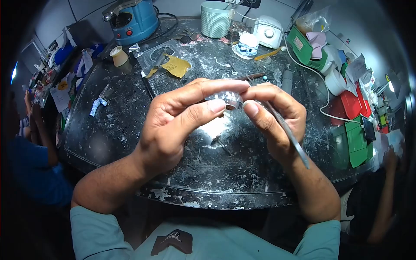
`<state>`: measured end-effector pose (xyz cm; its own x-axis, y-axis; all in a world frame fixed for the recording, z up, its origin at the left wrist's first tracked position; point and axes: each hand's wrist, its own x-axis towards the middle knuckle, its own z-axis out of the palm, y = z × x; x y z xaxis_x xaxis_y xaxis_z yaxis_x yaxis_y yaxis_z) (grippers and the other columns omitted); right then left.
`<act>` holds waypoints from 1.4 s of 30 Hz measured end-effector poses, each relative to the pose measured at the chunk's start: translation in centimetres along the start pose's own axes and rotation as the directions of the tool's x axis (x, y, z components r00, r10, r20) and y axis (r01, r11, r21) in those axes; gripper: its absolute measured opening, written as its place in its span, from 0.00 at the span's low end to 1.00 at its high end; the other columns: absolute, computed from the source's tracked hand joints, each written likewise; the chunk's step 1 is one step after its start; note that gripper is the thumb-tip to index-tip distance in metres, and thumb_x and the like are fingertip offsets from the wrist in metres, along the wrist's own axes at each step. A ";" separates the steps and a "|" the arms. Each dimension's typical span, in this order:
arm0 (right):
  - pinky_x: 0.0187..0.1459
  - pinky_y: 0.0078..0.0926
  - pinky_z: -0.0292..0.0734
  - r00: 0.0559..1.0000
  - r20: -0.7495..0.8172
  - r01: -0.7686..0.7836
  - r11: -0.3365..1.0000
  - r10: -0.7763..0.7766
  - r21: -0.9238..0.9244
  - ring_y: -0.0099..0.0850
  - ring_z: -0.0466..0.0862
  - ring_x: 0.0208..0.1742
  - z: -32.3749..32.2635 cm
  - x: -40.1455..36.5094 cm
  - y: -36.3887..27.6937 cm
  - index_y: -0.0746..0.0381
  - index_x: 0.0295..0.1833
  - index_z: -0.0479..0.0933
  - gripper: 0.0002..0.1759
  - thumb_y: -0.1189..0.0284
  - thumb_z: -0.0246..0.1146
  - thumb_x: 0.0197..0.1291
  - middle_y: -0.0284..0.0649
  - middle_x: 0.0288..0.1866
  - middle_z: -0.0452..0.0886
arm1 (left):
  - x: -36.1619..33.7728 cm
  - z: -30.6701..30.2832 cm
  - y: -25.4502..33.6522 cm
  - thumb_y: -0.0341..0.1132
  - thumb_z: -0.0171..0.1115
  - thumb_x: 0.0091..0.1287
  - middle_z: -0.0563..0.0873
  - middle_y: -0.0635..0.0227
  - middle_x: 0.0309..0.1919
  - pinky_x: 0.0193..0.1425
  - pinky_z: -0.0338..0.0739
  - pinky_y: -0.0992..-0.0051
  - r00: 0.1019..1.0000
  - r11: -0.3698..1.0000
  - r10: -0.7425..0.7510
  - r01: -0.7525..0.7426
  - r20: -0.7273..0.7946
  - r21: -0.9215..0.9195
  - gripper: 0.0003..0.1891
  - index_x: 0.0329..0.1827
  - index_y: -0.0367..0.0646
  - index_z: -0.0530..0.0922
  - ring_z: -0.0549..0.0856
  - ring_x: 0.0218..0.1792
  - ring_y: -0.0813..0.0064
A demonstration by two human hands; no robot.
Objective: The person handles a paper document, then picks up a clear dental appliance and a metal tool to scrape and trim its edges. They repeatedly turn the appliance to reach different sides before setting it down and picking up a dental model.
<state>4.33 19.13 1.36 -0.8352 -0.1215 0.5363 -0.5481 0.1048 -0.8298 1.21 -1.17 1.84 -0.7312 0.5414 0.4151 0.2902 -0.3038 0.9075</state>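
Above the middle of the dark, speckled bench, my left hand [175, 117] pinches a clear, shiny plastic dental tray [230, 98] between thumb and fingers. My right hand [277, 112] meets it from the other side, fingers closed around a slim metal hand tool [291, 135]. The tool's flat handle slants down over my right palm toward the wrist. Its working tip is hidden by my fingers near the tray. Fingertips of both hands come together at the tray and cover part of it.
At the back stand a blue machine [135, 22], a white woven basket [215, 21], a dental model [248, 45] and a white device [267, 32]. Yellow sheet scraps [177, 66] lie left of centre. Green bins [305, 50] line the right. People sit at both sides.
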 end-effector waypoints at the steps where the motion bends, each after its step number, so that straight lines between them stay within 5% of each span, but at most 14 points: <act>1: 0.48 0.22 0.76 0.999 0.006 0.053 0.998 -0.053 -0.025 0.25 0.83 0.45 0.0 0.1 0.3 0.65 0.45 0.83 0.10 0.77 0.71 0.58 0.39 0.42 0.85 | 0.1 0.0 0.0 0.31 0.50 0.69 0.81 0.51 0.60 0.67 0.70 0.71 1.000 0.997 -0.023 0.024 0.005 -0.067 0.22 0.63 0.25 0.74 0.80 0.59 0.69; 7: 0.45 0.24 0.77 0.968 0.013 0.248 0.955 -0.250 -0.165 0.28 0.83 0.41 -0.1 0.4 1.4 0.64 0.43 0.83 0.13 0.79 0.75 0.50 0.40 0.38 0.85 | 0.4 0.0 0.2 0.28 0.47 0.68 0.80 0.48 0.60 0.69 0.69 0.70 1.000 0.999 -0.026 0.025 -0.009 -0.042 0.24 0.65 0.23 0.70 0.80 0.61 0.69; 12: 0.41 0.25 0.79 0.903 0.019 0.407 0.841 -0.429 -0.357 0.32 0.84 0.39 -0.1 0.6 0.9 0.63 0.42 0.84 0.13 0.79 0.76 0.49 0.41 0.37 0.84 | 0.4 -0.1 -0.3 0.31 0.45 0.71 0.83 0.54 0.56 0.57 0.75 0.76 0.978 0.986 -0.103 0.076 -0.182 -0.149 0.23 0.65 0.24 0.71 0.82 0.54 0.73; 17: 0.35 0.27 0.76 0.840 0.116 0.508 0.694 -0.530 -0.509 0.32 0.80 0.35 -0.3 0.9 1.1 0.58 0.45 0.85 0.18 0.79 0.77 0.45 0.39 0.36 0.78 | 0.1 0.3 -0.5 0.32 0.65 0.68 0.86 0.59 0.51 0.55 0.76 0.76 0.976 0.989 -0.131 0.116 -0.176 -0.092 0.16 0.56 0.34 0.80 0.84 0.50 0.75; 26: 0.44 0.28 0.80 0.884 0.040 0.432 0.783 -0.465 -0.448 0.34 0.84 0.42 -0.5 1.0 0.7 0.62 0.46 0.85 0.19 0.77 0.78 0.45 0.41 0.40 0.85 | 0.6 -0.6 -0.9 0.34 0.59 0.73 0.86 0.57 0.51 0.60 0.78 0.71 0.959 0.934 -0.259 0.218 -0.117 -0.284 0.21 0.64 0.30 0.75 0.85 0.49 0.75; 42: 0.40 0.25 0.79 0.892 0.027 0.427 0.821 -0.451 -0.380 0.31 0.83 0.39 -0.5 0.9 0.9 0.64 0.42 0.85 0.12 0.78 0.74 0.49 0.41 0.39 0.86 | 0.5 -0.9 -0.9 0.35 0.58 0.74 0.86 0.58 0.49 0.59 0.78 0.73 0.963 0.944 -0.246 0.211 -0.113 -0.255 0.20 0.63 0.32 0.75 0.85 0.50 0.75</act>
<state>3.06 19.62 1.23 -0.4965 -0.1821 0.8487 -0.8232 0.4089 -0.3939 -0.01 -1.33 1.17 -0.8451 0.5070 0.1694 -0.0376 -0.3724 0.9273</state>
